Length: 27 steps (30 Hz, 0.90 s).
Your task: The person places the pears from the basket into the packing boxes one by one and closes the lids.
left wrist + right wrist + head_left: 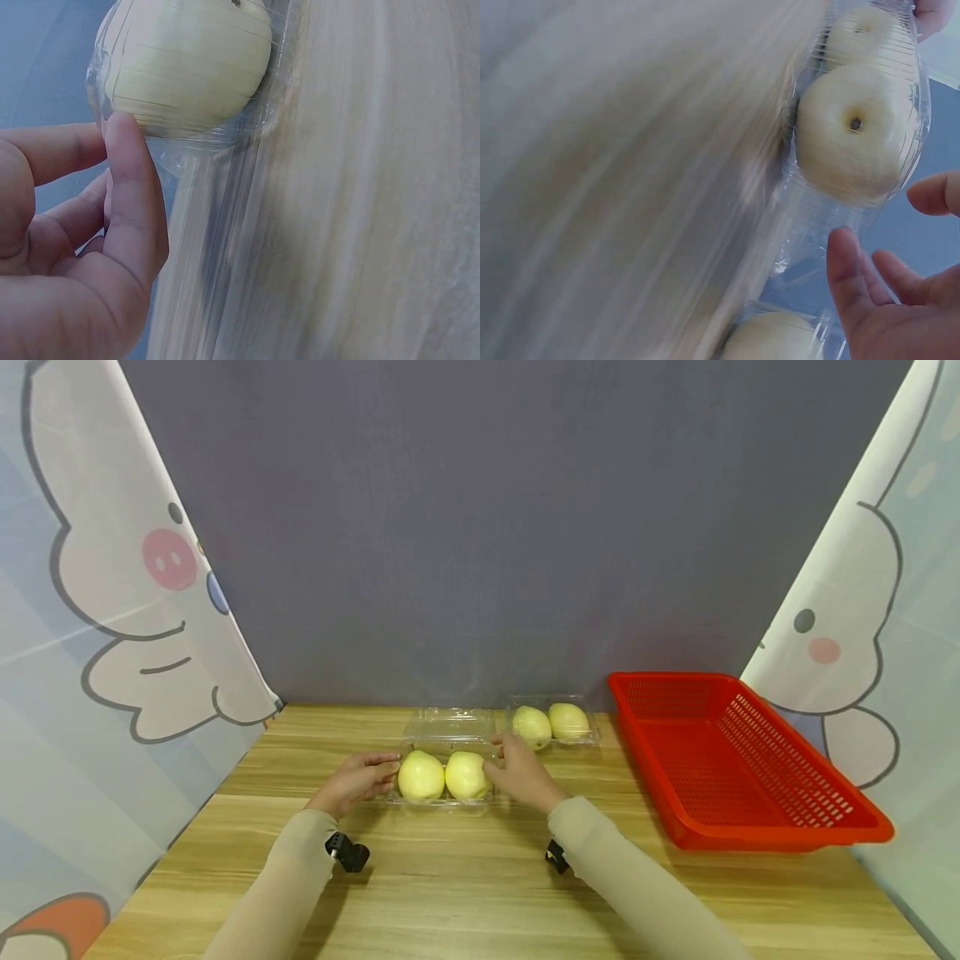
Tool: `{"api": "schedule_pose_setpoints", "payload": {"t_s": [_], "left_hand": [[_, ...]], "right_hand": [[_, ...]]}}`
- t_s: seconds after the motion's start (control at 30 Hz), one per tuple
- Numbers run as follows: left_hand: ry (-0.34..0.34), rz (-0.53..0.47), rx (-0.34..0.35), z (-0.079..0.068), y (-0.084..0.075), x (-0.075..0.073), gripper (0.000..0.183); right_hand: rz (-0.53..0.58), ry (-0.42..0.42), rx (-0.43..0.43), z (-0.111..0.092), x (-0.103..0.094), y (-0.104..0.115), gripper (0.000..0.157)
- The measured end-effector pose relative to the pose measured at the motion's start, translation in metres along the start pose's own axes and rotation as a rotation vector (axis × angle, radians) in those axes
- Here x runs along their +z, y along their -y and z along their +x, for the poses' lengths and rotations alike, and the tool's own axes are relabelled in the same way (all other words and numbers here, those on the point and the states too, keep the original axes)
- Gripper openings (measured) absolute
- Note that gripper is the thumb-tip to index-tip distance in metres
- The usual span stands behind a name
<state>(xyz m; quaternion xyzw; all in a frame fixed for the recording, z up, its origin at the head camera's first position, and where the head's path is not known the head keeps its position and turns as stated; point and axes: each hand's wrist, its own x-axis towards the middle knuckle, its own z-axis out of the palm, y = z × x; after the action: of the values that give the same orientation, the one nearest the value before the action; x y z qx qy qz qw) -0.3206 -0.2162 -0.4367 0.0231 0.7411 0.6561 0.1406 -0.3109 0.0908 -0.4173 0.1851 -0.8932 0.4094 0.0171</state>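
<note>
Two pale yellow apples (pixel 422 777) sit side by side in a clear plastic clamshell box (pixel 450 805) on the table. The box's lid (pixel 450 724) stands folded back behind them. At the box's left end, my left hand (pixel 360 781) pinches the rim between thumb and fingers, close to the apple (pixel 191 60) in the left wrist view. My right hand (pixel 521 774) is at the right end. In the right wrist view its thumb and fingers (pixel 846 270) are spread apart with nothing between them, just off the box beside the nearer apple (pixel 851 142).
Behind my right hand stands a second clear box (pixel 588 735) holding two similar apples (pixel 568 721). A red plastic basket (pixel 675 810) with slotted walls occupies the table's right side. A grey wall (pixel 465 527) rises along the back edge of the wooden table (pixel 435 893).
</note>
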Motion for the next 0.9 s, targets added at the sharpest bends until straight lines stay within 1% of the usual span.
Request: {"api": "schedule_pose_setpoints", "payload": {"t_s": [0.1, 0.23, 0.4, 0.6, 0.73, 0.8, 0.9], "left_hand": [[0.003, -0.002, 0.002, 0.0, 0.0, 0.0, 0.046], [0.008, -0.001, 0.003, 0.001, 0.0, 0.0, 0.047], [0.007, -0.011, 0.004, 0.0, 0.0, 0.001, 0.046], [-0.003, -0.005, -0.003, 0.0, -0.001, 0.002, 0.045], [-0.004, -0.004, -0.004, 0.0, -0.002, 0.002, 0.045], [0.009, -0.009, -0.002, 0.001, -0.001, 0.002, 0.046], [0.034, -0.022, -0.003, 0.001, -0.001, -0.001, 0.047]], "right_hand": [[0.05, 0.046, 0.047, -0.003, -0.002, -0.003, 0.055], [0.15, 0.102, 0.127, -0.006, -0.003, -0.006, 0.06], [0.237, 0.11, 0.14, -0.007, -0.002, -0.009, 0.062], [0.317, 0.09, 0.139, -0.005, 0.001, -0.013, 0.058], [0.381, 0.08, 0.169, -0.003, 0.004, -0.017, 0.058], [0.433, 0.078, 0.189, -0.002, 0.005, -0.018, 0.058], [0.556, 0.088, 0.225, -0.001, 0.007, -0.018, 0.058]]}}
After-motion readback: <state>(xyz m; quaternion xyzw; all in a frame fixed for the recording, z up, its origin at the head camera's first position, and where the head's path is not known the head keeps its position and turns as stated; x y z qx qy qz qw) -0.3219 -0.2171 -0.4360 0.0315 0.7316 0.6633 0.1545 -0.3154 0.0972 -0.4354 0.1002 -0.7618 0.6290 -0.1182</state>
